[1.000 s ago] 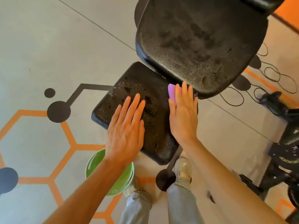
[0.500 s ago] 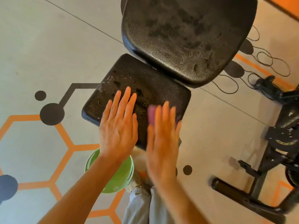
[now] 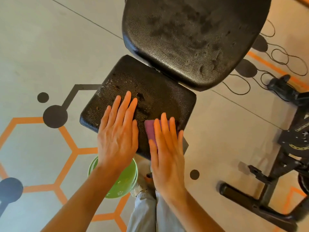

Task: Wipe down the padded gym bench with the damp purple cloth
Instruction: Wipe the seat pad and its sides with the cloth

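Note:
The black padded seat pad (image 3: 150,91) of the gym bench lies below me, with damp patches on its textured surface. Behind it rises the larger back pad (image 3: 192,30), also streaked with moisture. My left hand (image 3: 118,131) rests flat on the seat's near left part, fingers straight. My right hand (image 3: 167,148) presses the purple cloth (image 3: 150,129) flat against the seat's near right corner; only the cloth's left edge shows beside my fingers.
A green bowl (image 3: 120,185) sits on the floor under my left wrist, beside my feet. Black gym equipment frames (image 3: 284,156) stand at the right. Thin black cables (image 3: 275,54) loop on the floor behind the bench.
My right hand has dragged the purple cloth from the seat's far edge under the back pad toward its near right corner. My left hand has stayed flat on the seat.

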